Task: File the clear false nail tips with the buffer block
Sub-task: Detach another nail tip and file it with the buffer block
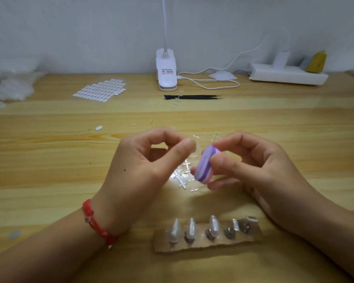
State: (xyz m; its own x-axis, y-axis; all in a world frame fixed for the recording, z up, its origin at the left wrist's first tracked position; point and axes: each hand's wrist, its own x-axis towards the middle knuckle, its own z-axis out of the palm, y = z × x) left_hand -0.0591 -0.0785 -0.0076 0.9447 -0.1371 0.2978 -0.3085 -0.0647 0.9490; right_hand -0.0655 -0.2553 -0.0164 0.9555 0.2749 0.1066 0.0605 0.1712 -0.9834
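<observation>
Right hand (253, 166) fingers grip the block (206, 163). Left hand (143, 170) fingers are pinched; contents unclear. Sprues (182, 177) lie below, card (204, 247) near, table (49, 160) open leftward.

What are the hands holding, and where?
The right hand grips the purple buffer block around its middle, thumb on the near side. The left hand pinches thumb to forefinger; anything clear between them is too small to see.

Left grip (149, 166) thumb-forefinger pinch; right grip (253, 166) fingers curled, clamping.
</observation>
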